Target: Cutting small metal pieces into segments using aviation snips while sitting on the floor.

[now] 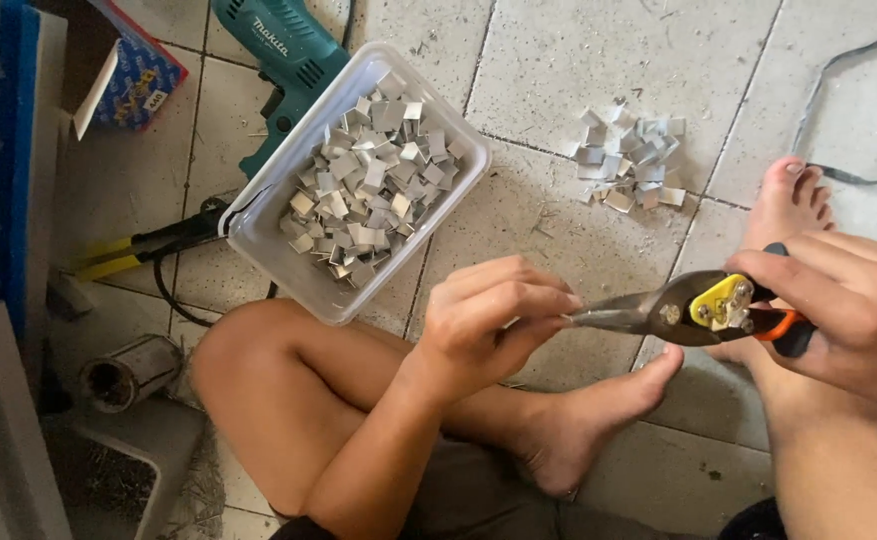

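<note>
While the right hand (848, 300) is wrapped shut around the grips of the tin snips (693, 308), the left hand (488, 315) has its fingers pressed together at the blade tips, pinching what looks like a small metal piece — too hidden by the fingertips to confirm. Snips sit mid-air above the tiled floor (558, 90), over the person's crossed bare legs, between the two hands. Long axis runs nearly horizontal across the view: blades point left toward the left hand, orange and black handles trail right into the right palm, yellow latch near the pivot faces up. My read on handling: snips are stiff steel, moderately heavy, nose-biased — hold at the rubbery grips only, never near the blades. Cut pieces likely light, thin, rigid sheet with sharp edges and slick faces — pinch by the flat faces, not the edges. Clear plastic tray (258, 225) of similar silvery clips lies on the floor left of centre, a loose pile of clips (630, 160) sits well apart to its right. Teal power drill (283, 50) lies just behind the tray.
</note>
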